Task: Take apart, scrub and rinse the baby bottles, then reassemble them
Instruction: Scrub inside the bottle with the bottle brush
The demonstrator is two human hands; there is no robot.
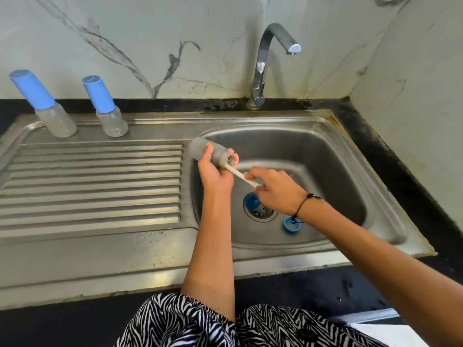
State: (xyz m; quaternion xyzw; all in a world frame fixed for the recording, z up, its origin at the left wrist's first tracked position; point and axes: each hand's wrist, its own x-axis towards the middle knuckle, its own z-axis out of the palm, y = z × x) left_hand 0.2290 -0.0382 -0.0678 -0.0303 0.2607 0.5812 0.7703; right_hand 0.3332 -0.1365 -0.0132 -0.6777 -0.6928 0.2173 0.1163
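Your left hand (pixel 215 171) grips the bottle (pixel 209 155), your right hand (pixel 275 191) pinches the brush handle (pixel 241 175); a hard pull may make the wet bottle slip.

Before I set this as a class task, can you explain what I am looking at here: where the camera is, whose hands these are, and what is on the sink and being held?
There is no machine here. One camera worn on a person's head looks down at their two bare hands over a steel sink.

The left hand grips an open clear baby bottle, tilted over the basin. The right hand pinches the white handle of a bottle brush pushed into the bottle's mouth.

Two more bottles with blue caps stand at the back of the draining board. Two blue bottle parts lie in the basin, near the drain. No water runs from the tap.
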